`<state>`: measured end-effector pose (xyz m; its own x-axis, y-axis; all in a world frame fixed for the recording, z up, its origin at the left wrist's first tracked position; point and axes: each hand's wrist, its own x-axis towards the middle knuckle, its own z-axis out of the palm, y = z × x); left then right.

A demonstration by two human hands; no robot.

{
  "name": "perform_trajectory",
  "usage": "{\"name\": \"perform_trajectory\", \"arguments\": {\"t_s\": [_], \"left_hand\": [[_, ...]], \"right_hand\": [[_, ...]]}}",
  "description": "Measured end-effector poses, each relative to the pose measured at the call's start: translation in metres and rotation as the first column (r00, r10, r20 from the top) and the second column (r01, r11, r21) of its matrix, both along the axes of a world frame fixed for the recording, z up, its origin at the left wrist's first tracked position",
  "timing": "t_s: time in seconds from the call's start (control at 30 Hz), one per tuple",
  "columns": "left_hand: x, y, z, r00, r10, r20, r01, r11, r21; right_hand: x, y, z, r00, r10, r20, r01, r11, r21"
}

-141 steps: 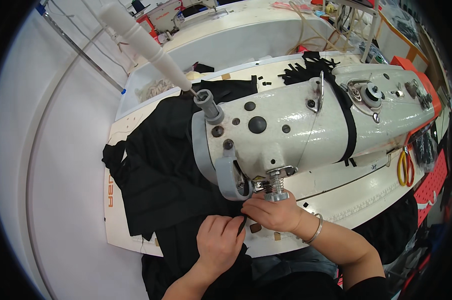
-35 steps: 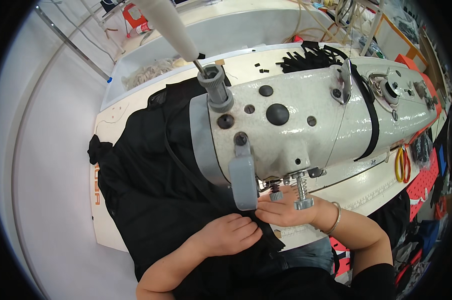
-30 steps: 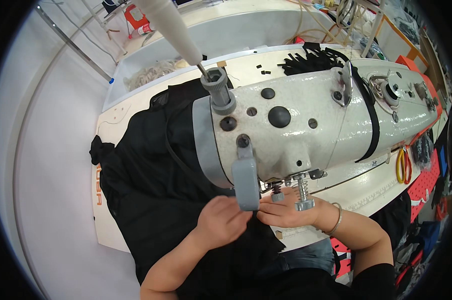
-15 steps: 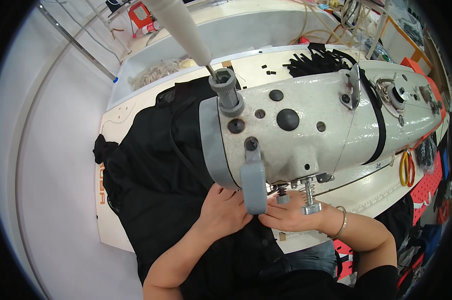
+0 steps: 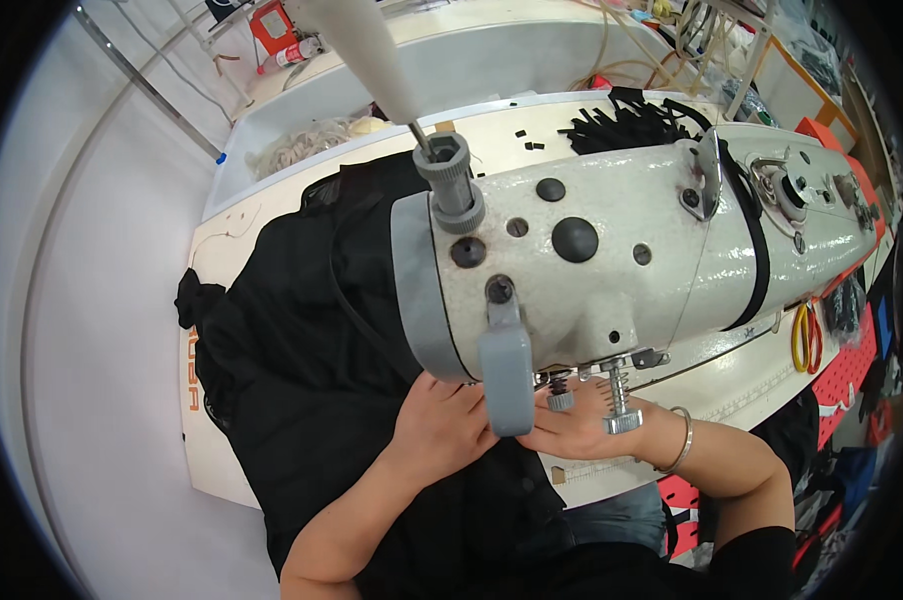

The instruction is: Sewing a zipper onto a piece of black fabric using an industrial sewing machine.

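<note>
A white sewing machine (image 5: 622, 225) with a grey end cover stretches across the middle of the view. Black fabric (image 5: 292, 330) is spread under its left end and drapes down over the table's near edge. My left hand (image 5: 442, 420) rests on this fabric beside the grey lever (image 5: 508, 385), fingers bent and partly under the machine head. On the lever's other side is my right hand (image 5: 572, 420), with a bangle at the wrist. Its fingers point left to the fabric's edge and look pressed together. The machine head hides the needle area and several fingertips.
Black strips (image 5: 632, 125) lie in a bunch behind the machine. Scissors with yellow and red handles (image 5: 807, 338) lie at the right. A pale trough (image 5: 452, 75) with scraps (image 5: 307, 148) runs along the back. A white rod (image 5: 367, 55) stands over the machine's left end.
The whole view has shifted slightly, so the table and machine sit a little further left. Both hands keep nearly the same place at the fabric.
</note>
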<state>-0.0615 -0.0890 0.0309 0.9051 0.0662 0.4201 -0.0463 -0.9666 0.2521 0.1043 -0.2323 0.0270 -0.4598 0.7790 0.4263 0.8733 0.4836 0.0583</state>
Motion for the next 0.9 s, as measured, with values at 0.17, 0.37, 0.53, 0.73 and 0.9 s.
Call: {"name": "perform_trajectory", "arguments": {"t_s": [0.17, 0.37, 0.53, 0.73, 0.9], "left_hand": [[-0.001, 0.006, -0.006, 0.994, 0.072, -0.082, -0.069, 0.997, 0.035], [0.01, 0.013, 0.007, 0.995, 0.098, 0.0, -0.097, 0.991, 0.088], [-0.004, 0.005, -0.001, 0.999, -0.011, -0.04, 0.012, 1.0, 0.018], [-0.004, 0.006, -0.003, 0.993, 0.016, -0.119, -0.027, 0.996, -0.089], [0.007, 0.013, 0.003, 0.992, 0.076, -0.102, -0.082, 0.995, -0.05]], "right_hand": [[0.007, 0.007, 0.005, 0.999, -0.047, -0.019, 0.044, 0.994, -0.098], [0.01, 0.012, -0.004, 0.928, -0.189, -0.32, 0.055, 0.921, -0.385], [0.013, 0.01, -0.03, 0.88, -0.083, -0.467, -0.005, 0.983, -0.183], [0.012, 0.014, 0.009, 0.698, -0.342, -0.629, -0.06, 0.848, -0.527], [0.019, 0.029, -0.015, 0.434, -0.659, -0.614, -0.324, 0.522, -0.789]]}}
